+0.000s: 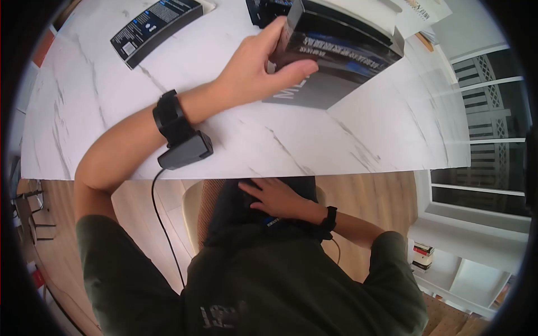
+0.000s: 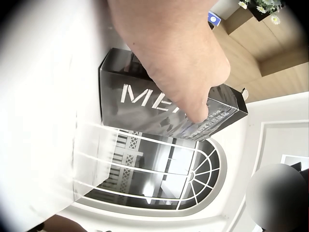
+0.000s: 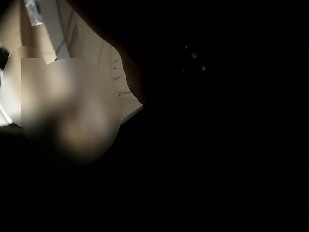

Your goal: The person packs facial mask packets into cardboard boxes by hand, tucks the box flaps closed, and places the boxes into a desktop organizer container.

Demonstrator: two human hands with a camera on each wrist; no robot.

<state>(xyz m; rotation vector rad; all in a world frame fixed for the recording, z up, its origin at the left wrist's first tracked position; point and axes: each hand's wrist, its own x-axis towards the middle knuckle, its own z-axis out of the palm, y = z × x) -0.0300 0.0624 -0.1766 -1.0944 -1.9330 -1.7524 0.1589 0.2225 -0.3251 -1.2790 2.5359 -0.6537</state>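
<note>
My left hand (image 1: 255, 70) grips a dark grey carton (image 1: 336, 78) at its left side, the thumb lying over the printed upper part and the other fingers reaching behind. In the left wrist view the carton (image 2: 137, 104) stands upright on the white table, pale letters starting with "ME" on its face; the left hand (image 2: 178, 63) covers part of them. The right hand (image 1: 280, 199) rests on the lap below the table edge, fingers spread and holding nothing. The right wrist view is mostly dark.
The white marbled table (image 1: 235, 145) ends just in front of the body. A flat dark printed box (image 1: 157, 28) lies at the back left, and another dark printed package (image 1: 266, 11) is partly hidden behind the carton. A cable (image 1: 159, 218) hangs from the left wrist camera.
</note>
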